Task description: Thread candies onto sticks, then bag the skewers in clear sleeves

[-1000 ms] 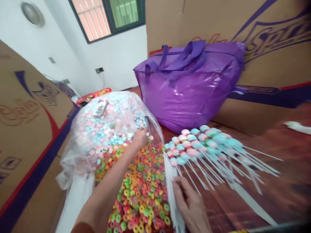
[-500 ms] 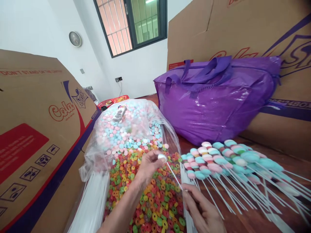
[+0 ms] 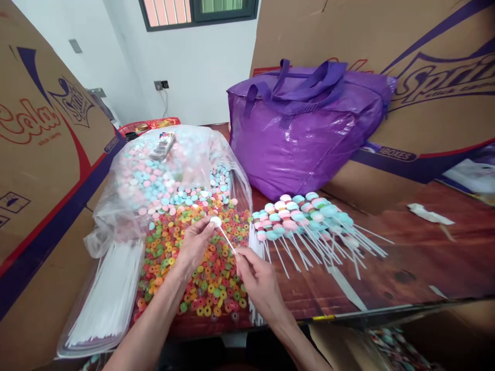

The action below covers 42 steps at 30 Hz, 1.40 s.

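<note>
Hands meet over the ring candies (image 3: pixel 201 278), which lie heaped on the table (image 3: pixel 417 263) just in front of the clear bag (image 3: pixel 170 170) of pink and blue discs. The left hand (image 3: pixel 195 246) pinches a white disc (image 3: pixel 215 222) at its fingertips; the right hand (image 3: pixel 258 281) grips the lower end of a thin white stick (image 3: pixel 227 240) whose upper end meets that disc. Both grasps are closed on what they hold.

Right of the ring candies, a fan of finished lollipops (image 3: pixel 305 216) spreads across the wood, sticks pointing toward the near table edge (image 3: pixel 371 309). Further right of the lollipops the tabletop is mostly bare, with a white scrap (image 3: pixel 429 213). Left of the ring candies a packet of white sticks (image 3: pixel 106 299) reaches the near edge.

Behind the lollipops a purple bag (image 3: pixel 305 129) stands against a cardboard box (image 3: pixel 406 62). Another box (image 3: pixel 42 170) walls in the left side, tight against the clear bag, so free room lies only to the right
</note>
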{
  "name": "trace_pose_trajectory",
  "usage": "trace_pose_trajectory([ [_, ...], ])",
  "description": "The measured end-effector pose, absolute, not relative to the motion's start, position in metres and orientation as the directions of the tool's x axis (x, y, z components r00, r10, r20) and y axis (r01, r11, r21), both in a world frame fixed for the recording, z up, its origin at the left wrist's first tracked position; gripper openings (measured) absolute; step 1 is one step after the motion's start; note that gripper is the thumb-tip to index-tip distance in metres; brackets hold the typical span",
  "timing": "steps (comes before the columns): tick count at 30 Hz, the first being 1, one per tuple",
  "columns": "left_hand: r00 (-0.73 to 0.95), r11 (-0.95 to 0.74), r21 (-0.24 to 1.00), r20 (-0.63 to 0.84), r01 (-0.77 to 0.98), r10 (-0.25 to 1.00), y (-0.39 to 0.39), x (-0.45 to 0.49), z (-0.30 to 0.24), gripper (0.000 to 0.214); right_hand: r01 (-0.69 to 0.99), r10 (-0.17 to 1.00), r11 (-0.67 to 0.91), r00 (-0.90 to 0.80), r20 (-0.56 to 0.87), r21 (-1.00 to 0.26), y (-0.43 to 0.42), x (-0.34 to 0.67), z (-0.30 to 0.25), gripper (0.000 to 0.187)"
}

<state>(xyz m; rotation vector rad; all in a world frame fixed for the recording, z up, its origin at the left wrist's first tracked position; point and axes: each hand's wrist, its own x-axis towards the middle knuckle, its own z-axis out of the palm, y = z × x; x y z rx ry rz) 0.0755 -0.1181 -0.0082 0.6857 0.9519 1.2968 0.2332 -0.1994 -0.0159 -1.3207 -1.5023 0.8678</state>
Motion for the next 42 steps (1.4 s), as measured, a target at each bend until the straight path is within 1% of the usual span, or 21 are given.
trace_pose_trajectory([
  [4,-0.049,0.097,0.908,-0.128,-0.407,0.991,-0.123,0.075,-0.015,0.034,0.354,0.979,0.188,0.006,0.203,-0.916,-0.198,0.227,-0.016,0.034],
  [10,-0.156,-0.072,0.987,0.049,-0.146,0.987,-0.129,0.074,-0.02,0.031,0.346,0.993,0.095,0.028,0.112,-0.933,-0.2,0.219,-0.013,0.04],
  [13,-0.186,-0.177,0.983,0.183,0.049,0.965,-0.134,0.074,-0.022,0.026,0.25,0.998,0.017,0.046,0.029,-0.968,-0.202,0.216,-0.011,0.04],
  [15,-0.182,-0.264,0.942,0.302,0.205,0.936,-0.138,0.074,-0.023,0.023,0.135,0.998,-0.044,0.048,-0.038,-0.99,-0.202,0.212,-0.011,0.04],
  [17,-0.153,-0.311,0.903,0.366,0.297,0.918,-0.14,0.075,-0.025,0.022,0.024,0.995,-0.089,0.045,-0.088,-0.996,-0.202,0.208,-0.013,0.04],
  [18,-0.143,-0.306,0.902,0.361,0.304,0.922,-0.141,0.076,-0.026,0.022,-0.017,0.994,-0.101,0.046,-0.102,-0.995,-0.203,0.206,-0.015,0.04],
  [20,-0.14,-0.247,0.934,0.289,0.258,0.947,-0.143,0.078,-0.028,0.023,-0.072,0.992,-0.108,0.059,-0.112,-0.992,-0.203,0.202,-0.018,0.039],
  [22,-0.143,-0.166,0.97,0.192,0.177,0.971,-0.146,0.082,-0.029,0.024,-0.092,0.991,-0.1,0.078,-0.107,-0.991,-0.204,0.2,-0.021,0.037],
  [24,-0.114,-0.131,0.983,0.146,0.125,0.983,-0.151,0.088,-0.029,0.025,-0.093,0.991,-0.081,0.1,-0.09,-0.992,-0.203,0.202,-0.022,0.035],
  [26,-0.024,-0.155,0.978,0.16,0.141,0.987,-0.156,0.093,-0.027,0.025,-0.074,0.991,-0.052,0.123,-0.061,-0.996,-0.2,0.207,-0.022,0.031],
  [28,0.111,-0.194,0.961,0.174,0.199,0.978,-0.158,0.098,-0.023,0.025,-0.033,0.99,-0.023,0.139,-0.028,-0.999,-0.197,0.216,-0.023,0.029],
  [30,0.241,-0.199,0.943,0.135,0.266,0.961,-0.153,0.099,-0.019,0.027,0.03,0.989,-0.011,0.148,-0.006,-1.0,-0.193,0.225,-0.025,0.031],
  [31,0.278,-0.199,0.931,0.112,0.306,0.954,-0.148,0.098,-0.016,0.029,0.067,0.988,-0.01,0.157,0.001,-0.998,-0.193,0.23,-0.026,0.032],
  [33,0.28,-0.22,0.877,0.103,0.427,0.954,-0.132,0.096,-0.01,0.031,0.15,0.981,-0.014,0.192,0.015,-0.989,-0.193,0.238,-0.03,0.032],
  [34,0.252,-0.253,0.82,0.137,0.513,0.958,-0.123,0.095,-0.007,0.031,0.187,0.977,-0.017,0.212,0.023,-0.982,-0.194,0.24,-0.033,0.033],
  [36,0.207,-0.286,0.639,0.196,0.714,0.958,-0.102,0.095,-0.003,0.032,0.235,0.97,-0.028,0.243,0.031,-0.972,-0.198,0.244,-0.038,0.034],
  [38,0.241,-0.288,0.45,0.161,0.845,0.957,-0.084,0.097,-0.001,0.03,0.247,0.967,-0.039,0.253,0.025,-0.968,-0.202,0.245,-0.043,0.035],
  [40,0.279,-0.3,0.282,0.111,0.911,0.954,-0.073,0.102,-0.001,0.027,0.247,0.968,-0.042,0.25,0.022,-0.968,-0.204,0.244,-0.046,0.035],
  [42,0.3,-0.311,0.156,0.091,0.937,0.949,-0.07,0.107,-0.004,0.027,0.251,0.971,-0.037,0.236,0.024,-0.967,-0.204,0.244,-0.047,0.035],
])
